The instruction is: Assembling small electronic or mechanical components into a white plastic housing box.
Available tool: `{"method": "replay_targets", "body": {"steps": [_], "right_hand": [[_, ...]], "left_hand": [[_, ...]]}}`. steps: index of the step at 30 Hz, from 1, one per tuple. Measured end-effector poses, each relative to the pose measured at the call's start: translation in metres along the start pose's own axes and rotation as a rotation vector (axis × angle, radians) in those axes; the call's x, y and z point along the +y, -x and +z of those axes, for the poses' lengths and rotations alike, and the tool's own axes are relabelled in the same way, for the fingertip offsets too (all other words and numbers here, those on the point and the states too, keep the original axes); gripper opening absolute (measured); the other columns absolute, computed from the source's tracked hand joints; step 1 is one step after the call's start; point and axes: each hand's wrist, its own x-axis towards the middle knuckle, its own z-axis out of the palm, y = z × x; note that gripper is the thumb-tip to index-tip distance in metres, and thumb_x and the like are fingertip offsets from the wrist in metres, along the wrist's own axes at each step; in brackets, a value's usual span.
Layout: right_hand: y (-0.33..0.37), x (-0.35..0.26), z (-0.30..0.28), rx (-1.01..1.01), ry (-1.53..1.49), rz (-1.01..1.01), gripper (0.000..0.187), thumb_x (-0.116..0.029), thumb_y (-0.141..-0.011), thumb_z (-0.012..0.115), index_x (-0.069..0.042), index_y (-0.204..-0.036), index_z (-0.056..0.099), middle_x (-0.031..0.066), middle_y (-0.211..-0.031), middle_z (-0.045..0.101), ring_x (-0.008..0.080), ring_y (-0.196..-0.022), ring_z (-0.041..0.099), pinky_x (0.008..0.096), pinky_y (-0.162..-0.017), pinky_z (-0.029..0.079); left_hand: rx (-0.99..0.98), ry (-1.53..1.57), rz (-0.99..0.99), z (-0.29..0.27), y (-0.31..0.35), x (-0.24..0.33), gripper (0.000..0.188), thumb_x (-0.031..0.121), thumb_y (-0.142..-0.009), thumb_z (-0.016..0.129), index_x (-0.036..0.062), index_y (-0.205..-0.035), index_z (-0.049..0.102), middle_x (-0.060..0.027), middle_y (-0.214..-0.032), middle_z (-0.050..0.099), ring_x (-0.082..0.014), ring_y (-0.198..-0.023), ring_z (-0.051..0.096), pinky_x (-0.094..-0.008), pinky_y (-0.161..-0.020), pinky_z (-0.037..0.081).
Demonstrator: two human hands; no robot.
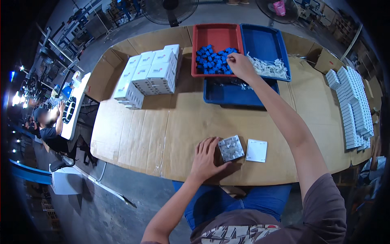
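A small square white box (231, 148) lies uncovered near the table's front edge, with clear or greyish pieces inside. My left hand (206, 160) rests beside its left corner, fingers stretched out and thumb along the near side. A flat white square cover (256, 151) lies just to the right of the box. My right hand (242, 66) reaches far forward over the right edge of a red tray (217, 33) holding many small blue plastic parts (213, 60). Its fingertips are pinched together; what they hold, if anything, is too small to make out.
A blue tray (262, 36) with small white pieces (271, 67) adjoins the red one; another blue tray (233, 96) sits beneath. Stacked white boxes (148, 75) stand at left, white stacks (351, 107) at right. Cardboard walls edge the table. A person (53, 126) works at far left.
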Motion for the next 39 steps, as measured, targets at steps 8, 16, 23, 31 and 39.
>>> {"method": "replay_targets", "body": {"steps": [8,16,23,31,39], "right_hand": [[-0.097,0.015,0.070,0.112,0.422,-0.206,0.030,-0.032,-0.095,0.066,-0.005,-0.103,0.074,0.0194,-0.108,0.068,0.0390,-0.109,0.066,0.0517,-0.095,0.053],[-0.109,-0.002,0.098,0.211,0.355,0.000,0.025,-0.029,-0.085,0.079,-0.010,-0.102,0.076,0.0128,-0.113,0.065,0.0330,-0.113,0.063,0.0512,-0.095,0.051],[-0.075,-0.032,0.045,0.559,-0.079,-0.471,0.015,-0.006,-0.082,0.082,-0.011,-0.092,0.072,0.0104,-0.118,0.063,0.0269,-0.099,0.064,0.0407,-0.083,0.054],[0.066,-0.133,-0.075,0.724,-0.046,-0.945,0.029,0.003,-0.075,0.088,-0.012,-0.096,0.074,0.0162,-0.125,0.065,0.0241,-0.096,0.064,0.0303,-0.074,0.056],[0.135,-0.167,-0.107,0.588,-0.930,-0.444,0.021,0.002,-0.090,0.077,-0.008,-0.102,0.063,0.0208,-0.141,0.061,0.0266,-0.108,0.070,0.0343,-0.083,0.060]], "left_hand": [[-0.057,0.053,-0.037,0.002,-0.005,-0.003,0.102,0.060,-0.078,0.081,0.0015,-0.151,0.041,-0.0213,-0.151,0.045,-0.0398,-0.144,0.039,-0.0525,-0.121,0.028],[-0.052,0.037,-0.026,-0.002,-0.005,-0.007,0.103,0.064,-0.078,0.079,-0.0007,-0.150,0.042,-0.0203,-0.148,0.047,-0.0361,-0.144,0.040,-0.0513,-0.122,0.027],[-0.089,0.035,-0.040,-0.006,-0.007,-0.004,0.100,0.067,-0.081,0.073,0.0038,-0.152,0.042,-0.0182,-0.151,0.047,-0.0339,-0.147,0.038,-0.0517,-0.125,0.023],[-0.008,0.040,-0.011,-0.003,-0.006,0.001,0.097,0.061,-0.076,0.080,0.0045,-0.146,0.047,-0.0170,-0.144,0.052,-0.0352,-0.140,0.045,-0.0520,-0.119,0.029],[0.042,-0.006,0.016,0.007,-0.002,0.004,0.095,0.056,-0.074,0.084,0.0044,-0.145,0.048,-0.0169,-0.144,0.052,-0.0351,-0.140,0.045,-0.0507,-0.119,0.030]]}}
